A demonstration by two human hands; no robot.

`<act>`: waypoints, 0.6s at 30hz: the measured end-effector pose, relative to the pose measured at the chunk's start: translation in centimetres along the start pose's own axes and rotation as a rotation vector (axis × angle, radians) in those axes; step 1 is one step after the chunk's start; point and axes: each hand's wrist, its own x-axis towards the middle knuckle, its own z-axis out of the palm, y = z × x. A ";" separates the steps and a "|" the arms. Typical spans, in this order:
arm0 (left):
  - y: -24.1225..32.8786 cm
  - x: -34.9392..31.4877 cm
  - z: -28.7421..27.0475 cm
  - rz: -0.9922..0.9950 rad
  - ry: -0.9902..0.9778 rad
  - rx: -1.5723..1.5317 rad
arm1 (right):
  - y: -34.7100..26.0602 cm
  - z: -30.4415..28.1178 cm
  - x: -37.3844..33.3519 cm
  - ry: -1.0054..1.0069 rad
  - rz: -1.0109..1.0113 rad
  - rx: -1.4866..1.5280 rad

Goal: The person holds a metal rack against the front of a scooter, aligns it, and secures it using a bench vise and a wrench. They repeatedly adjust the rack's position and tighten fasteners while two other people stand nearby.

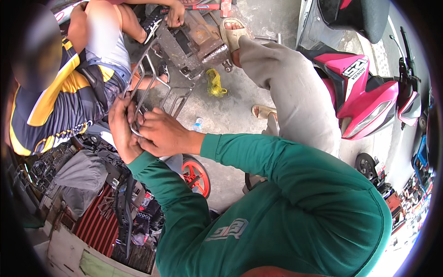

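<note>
A frame of bent metal rods [151,62], like a motorcycle luggage rack, slants up and away from my hands toward a heavy metal vise [205,39] on the ground. My left hand [121,127] is wrapped round its near end, fingers curled over the rods. Pressed close beside it, my right hand [164,133] is closed on the same end, its fingers bent in against the rod. Whether a smaller part sits between the fingers is hidden.
A seated person in a black-and-yellow shirt [60,101] is close at left. A pink motorcycle [355,87] stands at right. On the ground are a yellow net-like bundle [215,84], a plastic bottle [198,124] and a red hammer [225,8]. An orange wheel [205,177] is below my hands.
</note>
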 end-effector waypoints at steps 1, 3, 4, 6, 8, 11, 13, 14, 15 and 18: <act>-0.3 -1.2 -0.7 -0.010 0.047 -0.062 | -1.1 0.1 -0.7 -0.032 -0.012 0.004; -0.8 -3.7 -2.1 -0.001 0.046 -0.169 | -3.3 0.1 -1.9 -0.156 -0.030 -0.019; -1.1 -5.3 -2.9 -0.009 0.048 -0.222 | -4.6 0.1 -2.6 -0.180 -0.048 -0.034; -1.5 -7.6 -3.9 -0.001 0.039 -0.244 | -6.4 -0.2 -3.7 -0.253 -0.078 -0.086; -2.1 -10.0 -5.0 -0.013 0.040 -0.289 | -8.0 -0.3 -5.0 -0.244 -0.118 -0.084; -2.9 -12.4 -6.0 -0.017 0.030 -0.346 | -9.7 -0.3 -6.5 -0.255 -0.146 -0.057; -3.5 -13.3 -6.3 -0.027 0.011 -0.363 | -10.4 -0.5 -7.3 -0.275 -0.124 -0.007; -3.7 -13.7 -6.3 -0.035 -0.014 -0.392 | -10.8 -0.6 -7.7 -0.278 -0.127 -0.008; -4.0 -14.0 -6.3 -0.040 -0.007 -0.397 | -10.9 -0.9 -7.9 -0.297 -0.125 -0.010; -4.7 -14.8 -6.1 -0.036 -0.033 -0.425 | -11.4 -1.9 -8.6 -0.336 -0.133 -0.025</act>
